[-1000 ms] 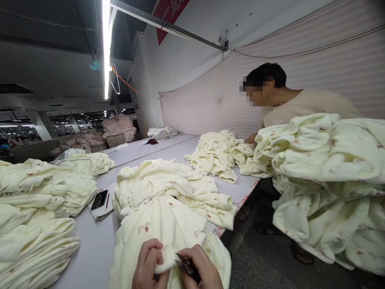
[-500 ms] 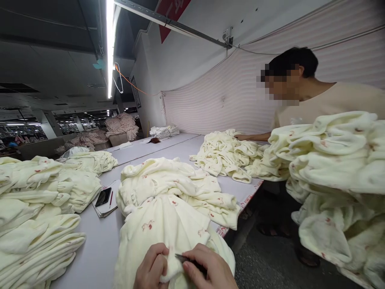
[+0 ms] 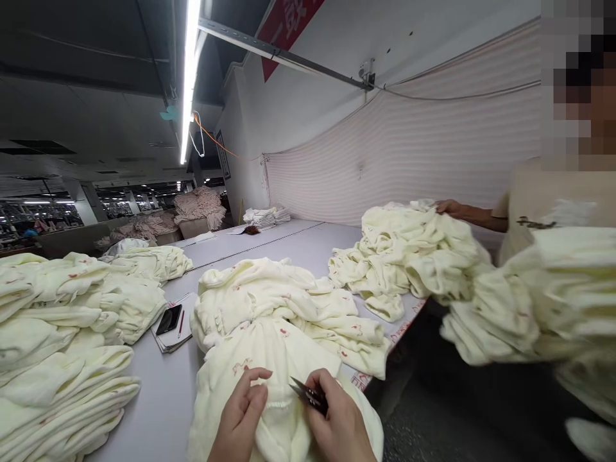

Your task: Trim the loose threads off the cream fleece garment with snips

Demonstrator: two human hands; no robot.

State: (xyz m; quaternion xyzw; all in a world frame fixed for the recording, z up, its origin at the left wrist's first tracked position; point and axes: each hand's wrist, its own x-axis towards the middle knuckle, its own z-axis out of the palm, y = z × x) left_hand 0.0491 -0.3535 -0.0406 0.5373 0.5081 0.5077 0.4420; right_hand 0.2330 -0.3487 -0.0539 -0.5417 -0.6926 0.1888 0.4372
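The right hand (image 3: pixel 337 417) is gripping dark snips (image 3: pixel 315 399), blades pointing leftward. The left hand (image 3: pixel 240 414) is hovering empty, thumb and forefinger slightly parted. The cream garment (image 3: pixel 283 359) is lying beneath both hands, stitched edge between them.

Wearer's two hands (image 3: pixel 243 410), one pair of snips (image 3: pixel 315 399), one phone (image 3: pixel 169 319), one pencil (image 3: pixel 180 325), one paper stack (image 3: pixel 169 344), one co-worker (image 3: pixel 524 199), garments (image 3: pixel 276 346) too heaped to count

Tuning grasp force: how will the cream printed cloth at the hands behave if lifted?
The cloth is probably floppy: it drapes in soft folds. Its fuzzy surface suggests little slipping. Loose gathers may unfold when lifted.
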